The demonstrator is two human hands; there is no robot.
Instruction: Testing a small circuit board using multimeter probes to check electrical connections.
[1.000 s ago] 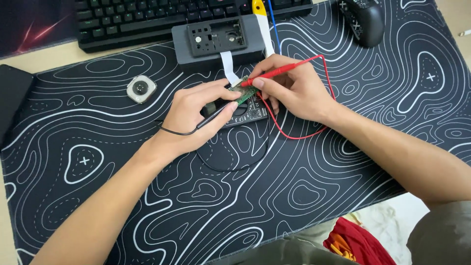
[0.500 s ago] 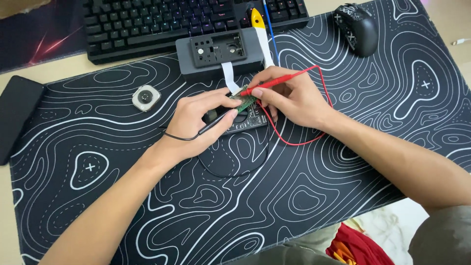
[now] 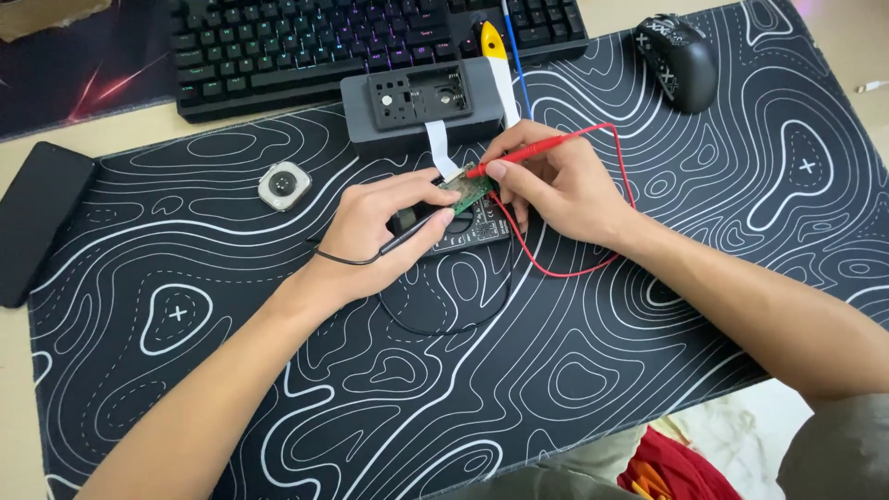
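My left hand [image 3: 384, 222] grips a black test probe [image 3: 407, 241] whose black lead loops over the mat. My right hand [image 3: 556, 185] pinches a red test probe [image 3: 532, 150] with a red lead [image 3: 565, 270] curving around my wrist. Both probe tips meet on a small green circuit board [image 3: 474, 188] held between my fingers. The board lies over a small black multimeter [image 3: 468, 231] that my hands partly hide. A white ribbon cable [image 3: 441, 146] runs from the board to a dark grey device [image 3: 417, 104] with an open back.
A black desk mat with white contour lines [image 3: 648, 306] covers the table. Behind lie a backlit keyboard [image 3: 306, 46], a black mouse [image 3: 681, 57], a yellow-and-white pry tool [image 3: 500, 74], a small square watch body [image 3: 283, 185] and a black slab [image 3: 42, 218] at the left.
The view has shifted slightly, so everything sits lower in the frame. Both hands stay on the board with the probes, barely moved.
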